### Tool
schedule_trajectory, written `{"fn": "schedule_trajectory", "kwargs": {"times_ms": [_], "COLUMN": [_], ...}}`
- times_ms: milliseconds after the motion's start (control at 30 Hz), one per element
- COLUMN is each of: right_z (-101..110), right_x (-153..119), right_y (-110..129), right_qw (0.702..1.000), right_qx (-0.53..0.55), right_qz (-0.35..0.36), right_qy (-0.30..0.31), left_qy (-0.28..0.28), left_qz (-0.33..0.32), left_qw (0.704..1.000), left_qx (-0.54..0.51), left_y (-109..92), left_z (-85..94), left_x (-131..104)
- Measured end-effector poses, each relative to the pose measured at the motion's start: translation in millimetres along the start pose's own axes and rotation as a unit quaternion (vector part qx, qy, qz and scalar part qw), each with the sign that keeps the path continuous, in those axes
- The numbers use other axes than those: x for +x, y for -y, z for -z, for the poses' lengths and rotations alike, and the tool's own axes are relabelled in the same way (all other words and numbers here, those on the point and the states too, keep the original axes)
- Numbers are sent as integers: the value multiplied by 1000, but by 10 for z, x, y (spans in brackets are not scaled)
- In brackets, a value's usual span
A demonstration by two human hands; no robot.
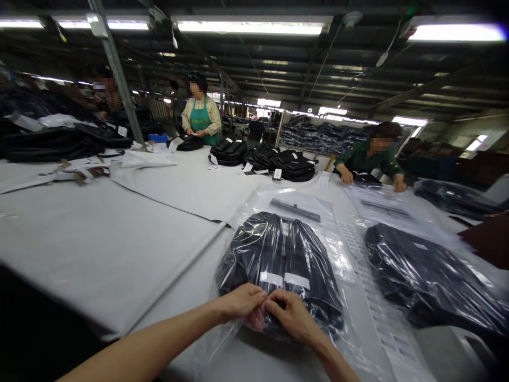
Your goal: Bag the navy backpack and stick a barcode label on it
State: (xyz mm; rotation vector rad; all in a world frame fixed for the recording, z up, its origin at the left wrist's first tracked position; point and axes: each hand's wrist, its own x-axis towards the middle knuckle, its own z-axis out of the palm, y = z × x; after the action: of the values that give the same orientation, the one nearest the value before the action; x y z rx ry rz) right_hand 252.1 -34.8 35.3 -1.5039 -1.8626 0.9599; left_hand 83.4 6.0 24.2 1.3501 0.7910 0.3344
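Note:
A folded dark garment (278,254) lies inside a clear plastic bag (334,239) on the white table (119,239) in front of me. My left hand (242,301) and my right hand (292,317) meet at the bag's near end, fingers pinched together on the plastic and the garment's edge. Two white labels show on the garment just above my fingers. The bag's far flap with a dark strip (295,209) lies flat beyond the garment.
A second bagged dark garment (429,281) lies to the right. A person in green (368,159) works on another bag across the table. Stacks of folded dark garments (278,159) sit at the far side near a person in a green apron (201,116). Dark piles (51,138) fill the far left.

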Motion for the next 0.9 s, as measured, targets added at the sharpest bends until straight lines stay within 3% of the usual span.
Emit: {"fn": "schedule_trajectory", "kwargs": {"times_ms": [100, 167, 267, 367, 433, 500, 600, 667, 700, 767, 833, 900], "right_z": [-19, -30, -33, -28, -29, -35, -50, -59, -61, -63, -65, -68], "right_x": [-1, -11, -31, -40, -40, -41, -48, -53, -53, -50, -40, -26], "right_y": [3, 1, -4, -17, -27, -35, -44, -46, -46, -43, -38, -30], "right_qw": [1000, 1000, 999, 999, 999, 999, 998, 998, 998, 998, 997, 997], "right_qx": [-4, -16, -28, -31, -31, -31, -31, -28, -25, -19, -17, -20], "right_qz": [-23, -19, -12, -8, -8, -10, -8, -8, -9, -13, -19, -27], "right_qy": [-8, -17, -21, -31, -36, -41, -50, -54, -56, -61, -67, -69], "left_qy": [-8, -28, -96, -158, -182, -234, -305, -337, -341, -333, -351, -405], "left_qz": [-17, -52, -149, -179, -172, -174, -263, -350, -389, -423, -363, -245], "left_qw": [999, 996, 973, 931, 881, 807, 701, 662, 663, 721, 815, 874], "left_qx": [30, 61, 150, 276, 401, 513, 588, 571, 541, 438, 286, 113], "left_y": [-49, -173, -356, -253, 27, 386, 800, 868, 838, 697, 538, 453], "left_z": [-30, 13, 259, 618, 758, 749, 539, 390, 338, 299, 336, 418], "left_x": [-2, -123, -551, -1141, -1460, -1611, -1511, -1338, -1255, -1126, -1042, -966]}}
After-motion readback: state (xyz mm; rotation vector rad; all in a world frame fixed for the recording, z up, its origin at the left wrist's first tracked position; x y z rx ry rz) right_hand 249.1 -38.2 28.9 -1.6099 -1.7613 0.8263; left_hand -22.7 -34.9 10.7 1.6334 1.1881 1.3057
